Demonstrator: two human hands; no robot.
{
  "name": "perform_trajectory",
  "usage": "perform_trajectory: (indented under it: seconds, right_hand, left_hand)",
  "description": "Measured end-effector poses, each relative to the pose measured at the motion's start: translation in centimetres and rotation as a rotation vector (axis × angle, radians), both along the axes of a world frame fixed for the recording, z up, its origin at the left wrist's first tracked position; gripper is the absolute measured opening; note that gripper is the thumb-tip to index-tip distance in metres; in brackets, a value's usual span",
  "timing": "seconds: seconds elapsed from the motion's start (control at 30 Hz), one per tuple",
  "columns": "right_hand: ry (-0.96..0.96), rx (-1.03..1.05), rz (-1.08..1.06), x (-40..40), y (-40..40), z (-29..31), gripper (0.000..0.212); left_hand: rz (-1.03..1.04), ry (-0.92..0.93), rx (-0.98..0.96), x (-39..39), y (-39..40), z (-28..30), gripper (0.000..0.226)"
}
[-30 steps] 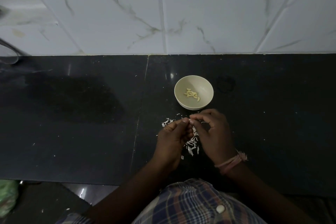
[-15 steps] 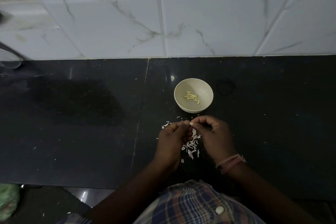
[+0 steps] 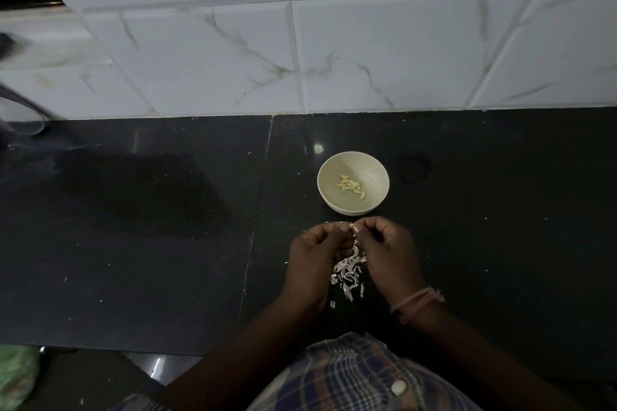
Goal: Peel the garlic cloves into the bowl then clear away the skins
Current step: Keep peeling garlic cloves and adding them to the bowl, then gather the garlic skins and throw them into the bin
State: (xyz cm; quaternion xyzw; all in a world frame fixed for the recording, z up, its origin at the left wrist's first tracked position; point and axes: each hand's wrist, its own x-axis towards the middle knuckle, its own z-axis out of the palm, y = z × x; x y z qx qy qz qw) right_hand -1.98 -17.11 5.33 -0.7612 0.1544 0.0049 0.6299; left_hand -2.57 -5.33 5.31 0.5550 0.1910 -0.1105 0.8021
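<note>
Dark stone desk (image 3: 167,243) against white tiled wall. Left hand (image 3: 317,250) and right hand (image 3: 387,243) both pinch one garlic clove (image 3: 351,226) just short of the bowl (image 3: 364,207), evidently so skins (image 3: 347,274) drop onto the desk beneath. Peeled cloves (image 3: 350,185) lie inside the bowl.

Head camera looks steeply down, near countertop (image 3: 133,243).
</note>
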Motion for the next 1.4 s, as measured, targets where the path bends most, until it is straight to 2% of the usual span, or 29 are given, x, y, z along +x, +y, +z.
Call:
perform_trajectory:
  seconds: [0.3,0.4,0.53,0.77,0.93,1.07,1.13,1.17,1.3,1.4]
  right_hand:
    - [0.002,-0.270,0.112,0.9,-0.3,-1.0,0.013]
    - [0.003,-0.297,0.082,1.8,-0.5,-1.7,0.011]
    - [-0.020,-0.329,0.001,4.4,-1.4,-1.7,0.013]
    - [-0.053,-0.453,0.020,7.6,-2.0,-2.2,0.004]
    - [-0.083,-0.466,0.013,7.5,-2.3,-2.7,0.011]
    - [-0.158,-0.441,-0.055,4.4,-3.0,-3.3,0.017]
    - [-0.160,-0.500,-0.006,1.9,-3.2,-4.6,0.019]
    - [-0.148,-0.532,0.026,0.5,-3.3,-5.5,0.020]
    - [-0.087,-0.661,0.091,-4.0,-3.3,-9.1,0.038]
    - [-0.014,-0.732,0.071,-5.5,-2.7,-10.3,0.057]
  left_hand:
    - [-0.026,-0.006,0.202,0.8,-0.5,-0.7,0.019]
    - [0.009,0.029,0.243,1.7,-0.8,-1.1,0.021]
    - [0.087,0.097,0.241,3.1,-0.8,-1.4,0.018]
    - [0.139,0.219,0.204,4.7,-0.5,-1.9,0.014]
    - [0.150,0.210,0.190,4.0,0.6,-2.7,0.006]
    - [0.075,0.216,0.378,3.5,2.4,-3.7,0.017]
    - [-0.002,0.174,0.487,3.1,3.2,-4.4,0.008]
    - [-0.048,0.137,0.545,2.9,3.7,-4.5,0.007]
    - [-0.211,-0.027,0.849,1.7,5.2,-5.2,0.031]
    - [-0.237,-0.224,1.063,0.3,6.1,-6.2,0.039]
